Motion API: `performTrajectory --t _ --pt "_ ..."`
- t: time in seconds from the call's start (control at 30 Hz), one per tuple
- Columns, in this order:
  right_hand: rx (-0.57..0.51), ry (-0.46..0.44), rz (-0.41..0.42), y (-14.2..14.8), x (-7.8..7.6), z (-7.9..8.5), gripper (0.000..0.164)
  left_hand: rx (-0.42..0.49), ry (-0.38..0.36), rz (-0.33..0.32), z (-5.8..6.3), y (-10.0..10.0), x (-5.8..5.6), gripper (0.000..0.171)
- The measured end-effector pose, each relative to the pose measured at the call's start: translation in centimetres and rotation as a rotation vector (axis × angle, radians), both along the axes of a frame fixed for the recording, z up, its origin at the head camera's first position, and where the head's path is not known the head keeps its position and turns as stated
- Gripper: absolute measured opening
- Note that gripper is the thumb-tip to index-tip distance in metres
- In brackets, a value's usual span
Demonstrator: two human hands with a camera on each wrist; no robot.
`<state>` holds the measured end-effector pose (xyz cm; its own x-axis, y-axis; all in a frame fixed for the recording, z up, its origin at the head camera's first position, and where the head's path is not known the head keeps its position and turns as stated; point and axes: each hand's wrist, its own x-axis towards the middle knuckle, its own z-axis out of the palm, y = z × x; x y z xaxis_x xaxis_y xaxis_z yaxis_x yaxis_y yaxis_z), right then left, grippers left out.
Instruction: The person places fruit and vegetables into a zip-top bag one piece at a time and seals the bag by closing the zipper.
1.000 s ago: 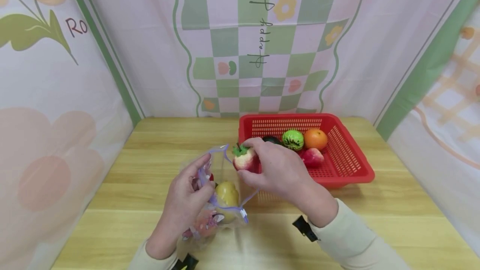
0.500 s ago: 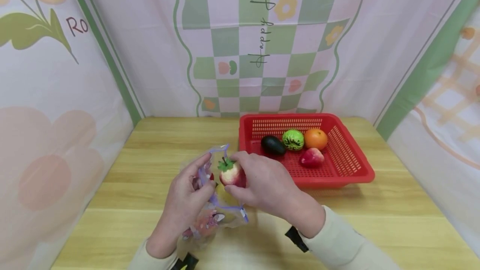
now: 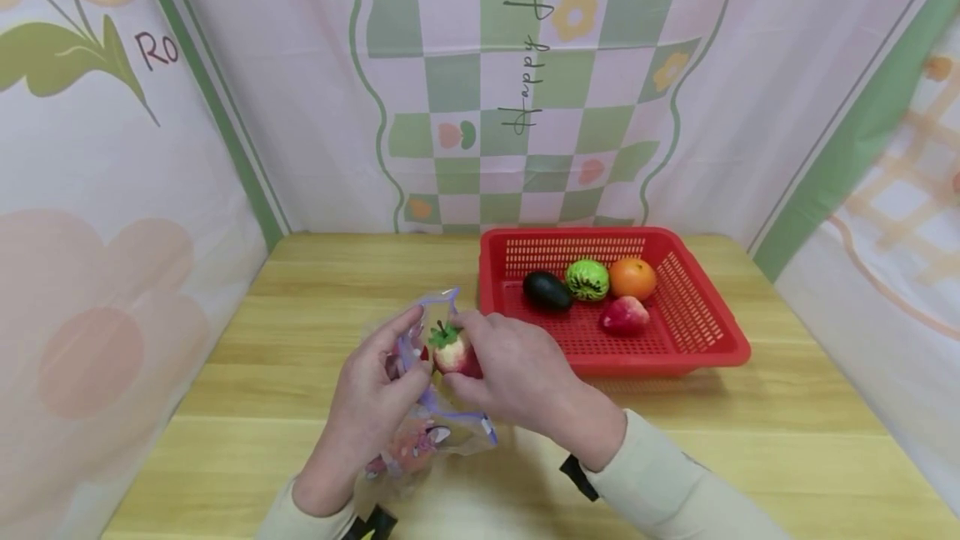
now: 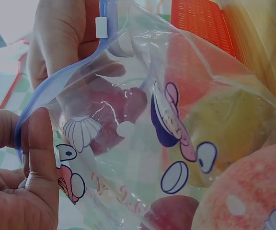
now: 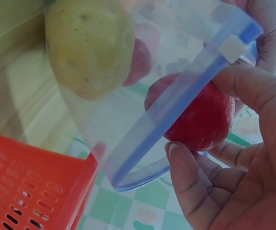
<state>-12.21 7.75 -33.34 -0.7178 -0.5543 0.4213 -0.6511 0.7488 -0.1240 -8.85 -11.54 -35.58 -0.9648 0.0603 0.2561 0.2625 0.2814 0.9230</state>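
Note:
In the head view my left hand (image 3: 371,398) pinches the edge of a clear zip bag (image 3: 472,433) with a purple zip rim and white slider. My right hand (image 3: 525,373) holds a red round fruit (image 3: 452,352) with a pale top and green leafy cap. That fruit is in the bag's mouth, partly behind the rim in the right wrist view. Through the film show a yellow lumpy fruit (image 5: 90,45), a pink speckled round fruit (image 4: 248,191) and a dark red one (image 4: 174,213). My right fingertips (image 5: 176,155) curl round the held fruit.
A red slotted basket (image 3: 712,332) stands at the right on the wooden table (image 3: 322,273). In it lie a black oval fruit (image 3: 547,291), a green striped one (image 3: 587,280), an orange (image 3: 632,279) and a pink-red fruit (image 3: 624,317). Printed cloth (image 3: 510,107) hangs behind.
My right hand has moved left and down from beside the basket, bringing the red fruit into the bag's mouth. The left hand stays in place at the rim.

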Motion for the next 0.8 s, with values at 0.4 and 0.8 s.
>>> performTrajectory --t 0.4,0.8 --pt "0.013 0.117 -0.047 -0.5 -0.6 -0.8 0.061 -0.005 0.022 0.016 0.0 0.0 0.0 0.057" --pt "0.023 0.126 -0.095 -1.2 -0.7 -1.5 0.064 -0.023 0.003 0.029 0.1 -0.1 0.1 0.057"
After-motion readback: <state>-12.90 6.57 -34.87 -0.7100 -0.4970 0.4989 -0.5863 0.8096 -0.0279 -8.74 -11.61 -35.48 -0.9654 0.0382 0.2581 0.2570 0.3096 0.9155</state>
